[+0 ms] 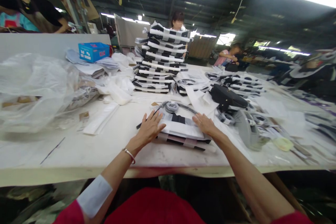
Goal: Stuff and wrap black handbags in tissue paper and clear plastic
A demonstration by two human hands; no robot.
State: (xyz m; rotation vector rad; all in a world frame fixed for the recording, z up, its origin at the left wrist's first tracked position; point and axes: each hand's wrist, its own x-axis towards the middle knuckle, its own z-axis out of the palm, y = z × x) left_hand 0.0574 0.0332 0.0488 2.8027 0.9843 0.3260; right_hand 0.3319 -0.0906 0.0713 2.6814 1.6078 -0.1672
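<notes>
On the table in front of me lies a flat black bag wrapped in white padding [181, 129]. A coiled strap in clear wrap [172, 107] sits at its far edge, beside a curved dark handle [185, 106]. My left hand [150, 126] rests on the left side of the bag, fingers stretched and spread. At the right side, my right hand [205, 124] touches the wrapping with its fingers extended. Neither hand grips anything. The underside of the bag is hidden.
A tall stack of wrapped bags [162, 59] stands behind. Clear plastic bags [34, 91] and a blue box [93, 51] are left. To the right are a black bag [228, 98], a grey tape dispenser [246, 129] and more wrapped bags [244, 84]. Other people are farther off.
</notes>
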